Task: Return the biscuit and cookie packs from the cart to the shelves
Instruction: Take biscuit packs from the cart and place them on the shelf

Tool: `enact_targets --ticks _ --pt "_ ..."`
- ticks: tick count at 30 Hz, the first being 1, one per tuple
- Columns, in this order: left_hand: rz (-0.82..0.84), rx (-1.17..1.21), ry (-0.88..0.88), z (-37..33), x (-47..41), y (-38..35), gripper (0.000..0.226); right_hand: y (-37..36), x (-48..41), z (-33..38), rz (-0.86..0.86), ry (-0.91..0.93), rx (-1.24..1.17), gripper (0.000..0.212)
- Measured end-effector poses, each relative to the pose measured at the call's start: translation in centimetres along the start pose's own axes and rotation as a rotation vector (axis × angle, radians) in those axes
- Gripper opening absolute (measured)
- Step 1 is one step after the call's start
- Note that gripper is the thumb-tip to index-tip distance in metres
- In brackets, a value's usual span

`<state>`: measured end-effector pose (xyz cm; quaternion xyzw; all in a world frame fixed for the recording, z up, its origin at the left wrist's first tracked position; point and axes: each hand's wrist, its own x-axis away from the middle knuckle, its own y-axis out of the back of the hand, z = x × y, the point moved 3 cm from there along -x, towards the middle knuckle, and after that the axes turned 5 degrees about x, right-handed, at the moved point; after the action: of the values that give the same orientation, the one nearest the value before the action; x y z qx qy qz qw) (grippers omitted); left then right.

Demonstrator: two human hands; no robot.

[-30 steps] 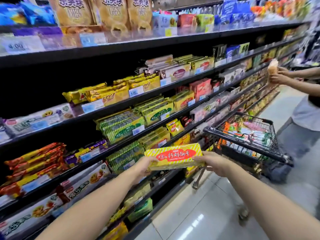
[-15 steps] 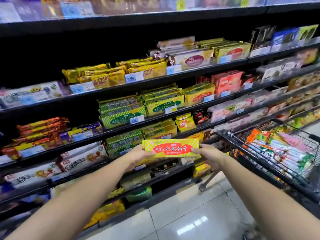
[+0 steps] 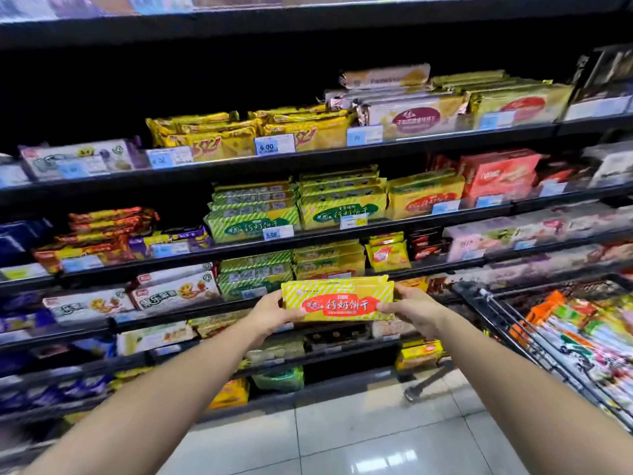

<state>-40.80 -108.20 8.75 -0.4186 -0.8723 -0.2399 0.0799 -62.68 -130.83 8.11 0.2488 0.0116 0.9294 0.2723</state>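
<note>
A yellow biscuit pack [image 3: 337, 299] with white stripes and a red label is held level in front of the shelves. My left hand [image 3: 272, 311] grips its left end and my right hand [image 3: 411, 308] grips its right end. Behind it, on a shelf [image 3: 308, 240], lie stacks of similar striped packs with green labels [image 3: 253, 221]. One more stack with red labels [image 3: 424, 197] sits further right on the same shelf. The black wire cart [image 3: 507, 323] stands at the right, with several colourful packs [image 3: 582, 334] inside.
Black shelves run across the whole view, filled with biscuit packs and blue price tags. A gold-pack row [image 3: 246, 132] lies on the upper shelf. White glossy floor tiles [image 3: 342, 440] stretch below. A cart wheel [image 3: 411, 394] stands near the bottom shelf.
The view has turned left and down toward the shelves. The pack stays held between both hands, now nearer the striped stacks. Another person seen at the right edge is out of view.
</note>
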Motion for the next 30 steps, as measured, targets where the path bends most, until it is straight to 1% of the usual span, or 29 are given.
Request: enact_targets --ticks 2,5,7,10,13,15,19,22,27,30 --pt "0.035 -0.050 -0.029 0.0 -1.5 0.1 0.043 0.2 -1.7 -0.1 0.000 0.011 0.002 0.049" --pt "0.040 -0.206 -0.075 0.4 -3.6 0.0 0.045 0.4 -4.1 -0.6 -0.038 0.054 0.043 0.058" --pt "0.013 -0.243 -0.090 1.3 -4.9 -0.4 0.048 0.5 -5.6 -1.0 -0.066 0.091 0.068 0.070" --pt "-0.042 -0.234 -0.131 2.6 -6.3 -1.2 0.034 0.3 -7.5 -1.5 -0.061 0.152 0.103 0.073" --pt "-0.144 -0.294 -0.205 3.5 -7.6 -2.0 0.033 0.6 -9.3 -2.4 -0.083 0.181 0.136 0.080" --pt "-0.213 -0.322 -0.259 3.7 -8.6 -2.7 0.036 0.9 -10.7 -2.7 -0.102 0.219 0.158 0.079" --pt "-0.302 -0.354 -0.353 4.3 -10.6 -3.6 0.033 1.7 -12.9 -2.9 -0.178 0.331 0.207 0.080" --pt "-0.358 -0.336 -0.384 4.8 -12.1 -3.7 0.032 2.1 -14.8 -2.6 -0.167 0.407 0.218 0.076" --pt "-0.431 -0.348 -0.398 4.8 -14.4 -3.8 0.035 2.5 -17.7 -2.1 -0.159 0.444 0.236 0.071" --pt "-0.451 -0.364 -0.416 3.9 -16.0 -3.2 0.037 2.8 -19.3 -1.2 -0.182 0.448 0.243 0.064"
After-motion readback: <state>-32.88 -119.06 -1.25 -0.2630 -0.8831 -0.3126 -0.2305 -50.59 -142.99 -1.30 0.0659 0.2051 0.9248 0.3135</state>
